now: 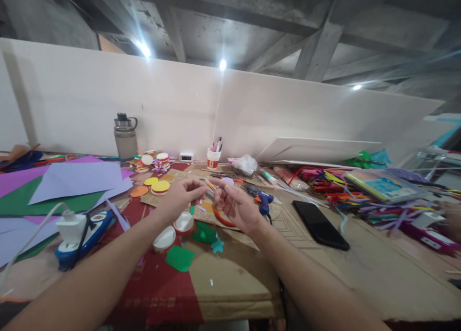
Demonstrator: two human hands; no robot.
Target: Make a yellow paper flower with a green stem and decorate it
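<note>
Both my hands are raised over the middle of the table, close together. My left hand (185,194) has its fingers pinched on something too small to make out. Facing it, my right hand (236,201) is closed, fingers curled, around something thin that I cannot identify. Below them are white round lids (164,238), green paper pieces (180,258) and a blue star-shaped piece (217,245). An orange-red ring (223,216) lies partly behind my right hand. Just right of that hand is a blue glue gun (264,201).
Purple paper sheets (77,181) and a blue power strip (84,240) lie at the left. A bottle (125,138) and a pen cup (213,158) stand by the white panel. A black phone (320,224) and pipe cleaners (331,184) are on the right.
</note>
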